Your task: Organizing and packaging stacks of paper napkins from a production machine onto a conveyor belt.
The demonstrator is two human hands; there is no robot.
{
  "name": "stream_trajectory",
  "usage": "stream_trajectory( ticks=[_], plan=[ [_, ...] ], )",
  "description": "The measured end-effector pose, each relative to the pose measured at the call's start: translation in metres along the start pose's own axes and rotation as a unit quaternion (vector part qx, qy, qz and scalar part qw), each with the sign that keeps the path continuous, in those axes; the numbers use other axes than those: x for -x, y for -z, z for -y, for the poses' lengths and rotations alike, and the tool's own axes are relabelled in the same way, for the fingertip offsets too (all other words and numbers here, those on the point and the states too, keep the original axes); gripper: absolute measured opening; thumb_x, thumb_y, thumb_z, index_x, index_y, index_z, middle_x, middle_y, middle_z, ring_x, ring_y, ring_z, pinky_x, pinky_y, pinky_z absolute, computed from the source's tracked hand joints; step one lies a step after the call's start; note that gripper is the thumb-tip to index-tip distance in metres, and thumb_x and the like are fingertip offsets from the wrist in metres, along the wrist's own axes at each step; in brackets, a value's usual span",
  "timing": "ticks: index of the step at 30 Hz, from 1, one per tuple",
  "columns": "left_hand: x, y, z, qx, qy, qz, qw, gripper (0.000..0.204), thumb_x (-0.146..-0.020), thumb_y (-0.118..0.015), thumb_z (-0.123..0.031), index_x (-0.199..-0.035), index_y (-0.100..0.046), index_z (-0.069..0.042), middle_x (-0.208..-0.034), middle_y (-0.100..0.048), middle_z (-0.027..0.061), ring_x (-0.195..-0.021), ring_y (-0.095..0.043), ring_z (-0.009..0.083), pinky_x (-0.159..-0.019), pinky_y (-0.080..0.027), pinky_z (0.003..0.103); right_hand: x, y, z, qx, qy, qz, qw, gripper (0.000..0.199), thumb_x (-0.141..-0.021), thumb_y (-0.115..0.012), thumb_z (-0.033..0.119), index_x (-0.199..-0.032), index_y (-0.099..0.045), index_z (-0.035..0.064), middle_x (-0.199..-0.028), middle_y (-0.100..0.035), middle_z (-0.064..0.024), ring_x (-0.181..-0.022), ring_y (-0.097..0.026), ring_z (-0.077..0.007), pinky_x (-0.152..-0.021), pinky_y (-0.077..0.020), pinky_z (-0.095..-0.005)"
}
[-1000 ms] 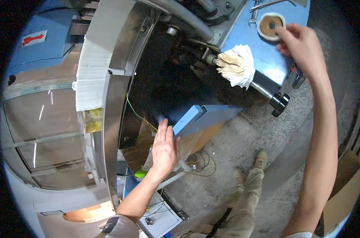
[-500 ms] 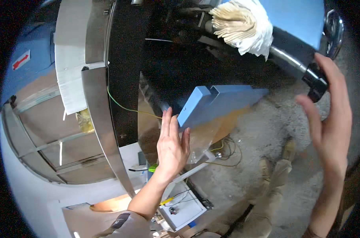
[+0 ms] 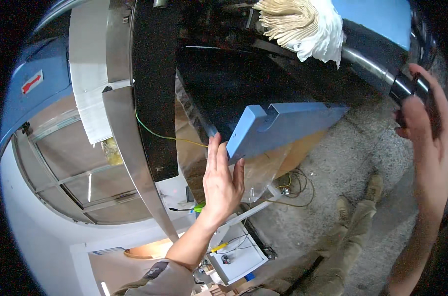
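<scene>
My left hand [image 3: 220, 190] lies with its fingers stretched out against the near end of a blue sheet-metal part [image 3: 293, 121] that has a notch in its upper edge. Clear plastic film hangs about the fingers. At the right, my right hand [image 3: 429, 138] is closed around a black handle [image 3: 401, 90] on the end of a steel rod [image 3: 364, 64]. The thumb crosses its near side, while some fingers are hidden behind it. A stack of cream cloths [image 3: 300, 24] with a white wrap sits left of the rod, beside a blue panel [image 3: 374, 19].
A steel post [image 3: 130, 143] slants down on the left, next to a tall black panel [image 3: 155, 89]. A yellow-green wire [image 3: 167, 140] crosses to my left hand. Cables [image 3: 303, 190] lie coiled on the concrete floor [image 3: 352, 158]. A white tray [image 3: 239, 259] holds small items below.
My right hand has gone from open beside the black handle to closed around it. My left hand stays at the blue part. The whole view has shifted slightly.
</scene>
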State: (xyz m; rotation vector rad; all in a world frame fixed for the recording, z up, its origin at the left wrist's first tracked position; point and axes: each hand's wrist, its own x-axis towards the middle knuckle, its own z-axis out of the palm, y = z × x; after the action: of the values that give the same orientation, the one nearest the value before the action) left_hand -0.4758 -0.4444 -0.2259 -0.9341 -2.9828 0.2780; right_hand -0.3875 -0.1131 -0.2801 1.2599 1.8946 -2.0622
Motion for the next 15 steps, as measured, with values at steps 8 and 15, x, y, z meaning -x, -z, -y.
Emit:
stream_trajectory(
  ticks=[8, 15],
  plan=[
    [0.004, 0.005, 0.007, -0.021, -0.007, -0.003, 1.000, 0.048, -0.091, -0.065, -0.007, -0.133, -0.043, 0.005, -0.147, -0.038, 0.0290, -0.125, -0.051, 0.0471, -0.100, -0.047, 0.046, -0.001, -0.005, -0.179, -0.080, 0.037, -0.033, 0.996, 0.046, -0.103, -0.050, 0.032, -0.140, -0.051, 0.0052, -0.121, -0.063, -0.0065, -0.104, -0.061, -0.0154, -0.085, -0.0499, -0.0286],
    [-0.005, 0.004, -0.007, 0.003, 0.005, 0.002, 1.000, 0.050, -0.089, -0.065, -0.009, -0.131, -0.043, 0.007, -0.146, -0.037, 0.0330, -0.135, -0.039, 0.0498, -0.108, -0.040, 0.050, 0.083, -0.048, -0.514, 0.053, -0.122, 0.112, 0.985, 0.027, -0.103, -0.049, 0.010, -0.127, -0.058, 0.0036, -0.117, -0.061, -0.0092, -0.105, -0.058, -0.0222, -0.092, -0.0501, -0.0387]
  ],
)
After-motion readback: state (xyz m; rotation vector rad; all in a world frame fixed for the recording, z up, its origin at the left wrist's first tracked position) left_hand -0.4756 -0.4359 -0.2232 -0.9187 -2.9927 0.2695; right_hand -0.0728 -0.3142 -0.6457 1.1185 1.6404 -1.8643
